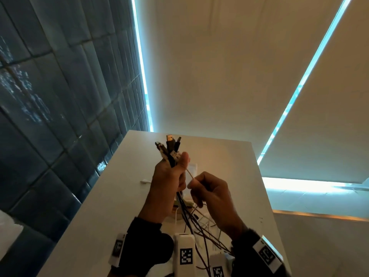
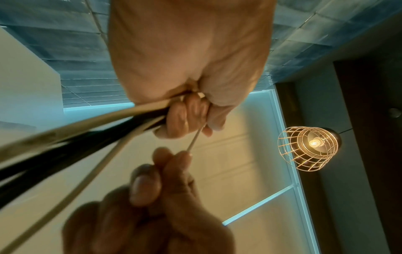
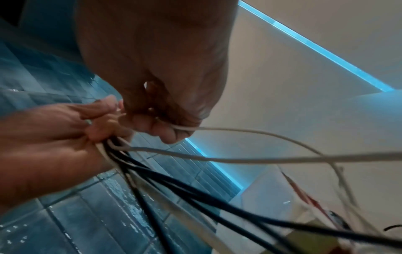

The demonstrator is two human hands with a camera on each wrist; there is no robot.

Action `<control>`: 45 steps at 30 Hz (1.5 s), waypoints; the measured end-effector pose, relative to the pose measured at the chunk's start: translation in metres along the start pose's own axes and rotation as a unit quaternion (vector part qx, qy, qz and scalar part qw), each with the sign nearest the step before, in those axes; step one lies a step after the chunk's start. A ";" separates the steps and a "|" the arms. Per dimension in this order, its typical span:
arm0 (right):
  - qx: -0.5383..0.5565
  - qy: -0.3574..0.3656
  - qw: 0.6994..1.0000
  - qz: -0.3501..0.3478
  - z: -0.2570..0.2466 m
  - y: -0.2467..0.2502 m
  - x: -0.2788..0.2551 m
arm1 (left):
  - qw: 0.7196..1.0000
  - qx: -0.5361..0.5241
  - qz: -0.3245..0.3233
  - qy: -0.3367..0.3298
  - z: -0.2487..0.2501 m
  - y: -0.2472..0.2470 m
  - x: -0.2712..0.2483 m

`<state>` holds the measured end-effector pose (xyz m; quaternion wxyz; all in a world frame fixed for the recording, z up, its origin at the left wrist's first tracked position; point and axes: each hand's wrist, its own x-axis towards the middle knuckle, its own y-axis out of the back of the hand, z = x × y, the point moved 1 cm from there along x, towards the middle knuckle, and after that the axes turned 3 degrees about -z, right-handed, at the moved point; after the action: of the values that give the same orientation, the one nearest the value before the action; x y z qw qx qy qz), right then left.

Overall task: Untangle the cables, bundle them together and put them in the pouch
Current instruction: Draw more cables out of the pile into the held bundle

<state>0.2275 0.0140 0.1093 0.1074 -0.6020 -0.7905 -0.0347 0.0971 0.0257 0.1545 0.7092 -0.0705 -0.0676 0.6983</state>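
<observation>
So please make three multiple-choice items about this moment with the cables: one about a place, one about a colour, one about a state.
1. Where do the cable plugs stick out?
A. above the left hand
B. below the right hand
C. flat on the table

2. What colour is the single cable that the right hand pinches?
A. black
B. white
C. red

3. How does the left hand hold the bundle?
A. it lies on an open palm
B. two fingertips touch it
C. the fingers are curled round it

Answers: 1 A, the plugs rise over the left hand. 2 B, the white cable runs to the right hand. 3 C, the fist closes on the bundle.
</observation>
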 end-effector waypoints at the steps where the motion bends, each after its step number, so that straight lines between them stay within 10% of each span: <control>1: 0.003 0.013 1.000 0.006 -0.002 -0.002 0.001 | 1.000 0.020 -0.016 0.006 0.000 -0.002 -0.001; 10: -0.102 0.007 0.994 -0.043 -0.001 0.002 0.008 | 0.992 0.121 0.044 -0.007 -0.010 -0.001 -0.002; 18: -0.233 -0.039 0.971 -0.043 0.044 0.015 0.003 | 0.994 -0.076 0.077 0.001 0.000 0.004 -0.005; 37: -0.376 -0.195 0.906 -0.004 0.128 0.064 -0.013 | 0.992 -0.067 0.103 0.013 0.004 0.016 -0.008; 42: -0.204 -0.151 0.959 0.126 0.070 0.052 0.013 | 0.995 -0.018 0.085 0.056 0.004 0.015 -0.006; 45: -0.052 -0.070 0.994 0.065 0.019 0.031 0.016 | 0.995 -0.019 0.071 0.073 0.004 0.012 -0.006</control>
<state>0.2510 0.0412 0.0921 0.0225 -0.6582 -0.7521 -0.0264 0.0848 0.0197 0.1558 0.6595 -0.1394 -0.0242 0.7383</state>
